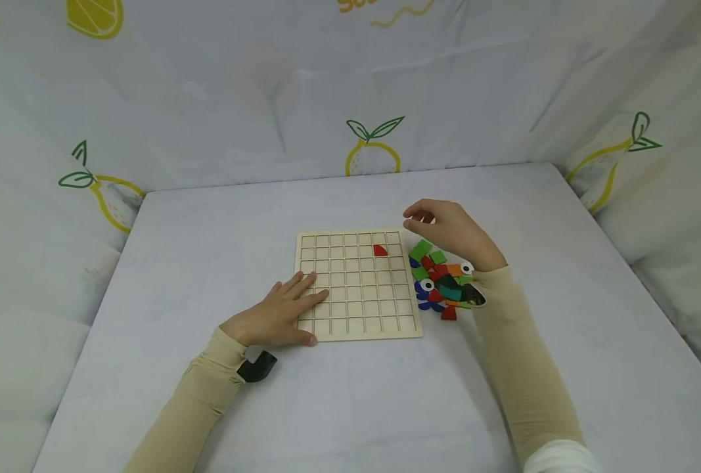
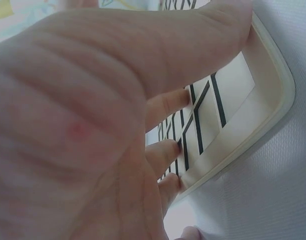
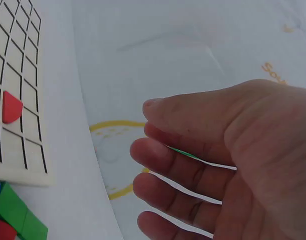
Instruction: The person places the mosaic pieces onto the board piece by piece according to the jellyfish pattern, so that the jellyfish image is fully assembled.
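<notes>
A pale wooden board (image 1: 353, 289) with a grid of square cells lies on the table. My left hand (image 1: 276, 317) rests on its lower left part, fingers spread and thumb at the front edge. One red quarter-round piece (image 1: 380, 250) sits in a cell toward the upper right. Above the board's far right corner hovers my right hand (image 1: 449, 228), fingers loosely bent and nothing between them. In the right wrist view a gap shows between its thumb and fingertips. Just below that hand is a pile of colored pieces, among them a green block (image 1: 420, 249) and a red piece (image 1: 449, 313).
White cloth covers the table (image 1: 350, 407). Curtains with lemon drawings (image 1: 372, 157) hang behind and at both sides. The right forearm (image 1: 518, 355) partly hides the pile, which includes round eye pieces (image 1: 427, 285). A black strap piece (image 1: 257, 366) is on the left wrist.
</notes>
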`<state>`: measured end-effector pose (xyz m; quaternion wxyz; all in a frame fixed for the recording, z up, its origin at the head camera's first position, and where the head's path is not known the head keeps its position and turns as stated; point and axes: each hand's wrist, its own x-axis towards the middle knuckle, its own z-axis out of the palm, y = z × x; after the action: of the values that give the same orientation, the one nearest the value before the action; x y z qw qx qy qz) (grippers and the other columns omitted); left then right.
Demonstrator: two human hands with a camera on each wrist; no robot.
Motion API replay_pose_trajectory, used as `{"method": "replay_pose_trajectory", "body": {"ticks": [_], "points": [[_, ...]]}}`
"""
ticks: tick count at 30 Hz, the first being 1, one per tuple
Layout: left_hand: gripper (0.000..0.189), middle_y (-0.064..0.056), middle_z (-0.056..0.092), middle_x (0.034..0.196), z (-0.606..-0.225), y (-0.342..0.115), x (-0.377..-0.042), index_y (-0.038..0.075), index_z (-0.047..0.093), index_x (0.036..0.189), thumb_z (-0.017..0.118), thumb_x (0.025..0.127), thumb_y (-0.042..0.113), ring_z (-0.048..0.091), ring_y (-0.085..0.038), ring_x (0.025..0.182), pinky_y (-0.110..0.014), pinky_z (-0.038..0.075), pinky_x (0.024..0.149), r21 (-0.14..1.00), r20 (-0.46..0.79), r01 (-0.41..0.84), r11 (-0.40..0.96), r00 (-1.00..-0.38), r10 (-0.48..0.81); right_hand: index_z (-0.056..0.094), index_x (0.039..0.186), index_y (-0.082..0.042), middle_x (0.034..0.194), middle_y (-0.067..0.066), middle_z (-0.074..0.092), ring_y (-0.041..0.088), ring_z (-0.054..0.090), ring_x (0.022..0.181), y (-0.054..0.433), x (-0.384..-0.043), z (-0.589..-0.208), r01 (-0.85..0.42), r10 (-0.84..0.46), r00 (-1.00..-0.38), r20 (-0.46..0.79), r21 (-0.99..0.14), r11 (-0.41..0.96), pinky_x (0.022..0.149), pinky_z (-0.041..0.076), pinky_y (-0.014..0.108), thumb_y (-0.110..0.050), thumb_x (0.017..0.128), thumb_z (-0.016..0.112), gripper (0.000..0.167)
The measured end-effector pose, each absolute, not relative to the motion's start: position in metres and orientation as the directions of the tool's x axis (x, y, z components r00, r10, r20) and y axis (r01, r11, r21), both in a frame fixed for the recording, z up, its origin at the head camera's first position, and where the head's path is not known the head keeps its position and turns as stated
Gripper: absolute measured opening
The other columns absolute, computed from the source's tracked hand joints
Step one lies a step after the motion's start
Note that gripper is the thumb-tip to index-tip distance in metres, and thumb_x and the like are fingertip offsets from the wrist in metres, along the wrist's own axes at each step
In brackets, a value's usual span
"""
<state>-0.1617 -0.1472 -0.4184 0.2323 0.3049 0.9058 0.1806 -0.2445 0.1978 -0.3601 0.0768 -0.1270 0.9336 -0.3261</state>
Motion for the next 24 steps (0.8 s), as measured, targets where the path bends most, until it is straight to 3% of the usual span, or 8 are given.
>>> {"method": "replay_pose_trajectory", "body": {"ticks": [12, 19, 24], "points": [[0.086, -0.018, 0.005, 0.171, -0.416, -0.15, -0.16, 0.014, 0.034, 0.159, 0.077, 0.089, 0.038, 0.0, -0.043, 0.158, -0.07, 0.008, 0.125, 0.474, -0.317, 0.457, 0.752, -0.709, 0.63, 0.062, 0.133, -0.002, 0.125, 0.02, 0.064, 0.034, 0.057, 0.111, 0.222, -0.256, -0.381, -0.07, -0.228, -0.943, -0.242, -0.527, 0.847, 0.099, 0.052, 0.053, -0.027, 0.103, 0.056, 0.039], [0.085, -0.018, 0.006, 0.171, -0.418, -0.15, -0.162, 0.014, 0.034, 0.159, 0.076, 0.089, 0.039, 0.0, -0.043, 0.158, -0.071, 0.008, 0.124, 0.476, -0.314, 0.46, 0.75, -0.708, 0.633, 0.061, 0.134, -0.001, 0.133, 0.022, 0.062, 0.036, 0.056, 0.113, 0.222, -0.262, -0.397, 0.006, -0.16, -0.922, -0.352, -0.425, 0.905, 0.104, 0.05, 0.057, -0.032, 0.103, 0.054, 0.044], [0.085, -0.017, 0.005, 0.171, -0.418, -0.149, -0.162, 0.014, 0.034, 0.159, 0.076, 0.089, 0.039, 0.0, -0.043, 0.158, -0.07, 0.008, 0.125, 0.479, -0.317, 0.46, 0.748, -0.704, 0.636, 0.059, 0.135, 0.001, 0.133, 0.023, 0.061, 0.035, 0.057, 0.111, 0.223, -0.262, -0.404, 0.0, -0.154, -0.921, -0.358, -0.395, 0.919, 0.103, 0.051, 0.057, -0.033, 0.101, 0.056, 0.048]]}}
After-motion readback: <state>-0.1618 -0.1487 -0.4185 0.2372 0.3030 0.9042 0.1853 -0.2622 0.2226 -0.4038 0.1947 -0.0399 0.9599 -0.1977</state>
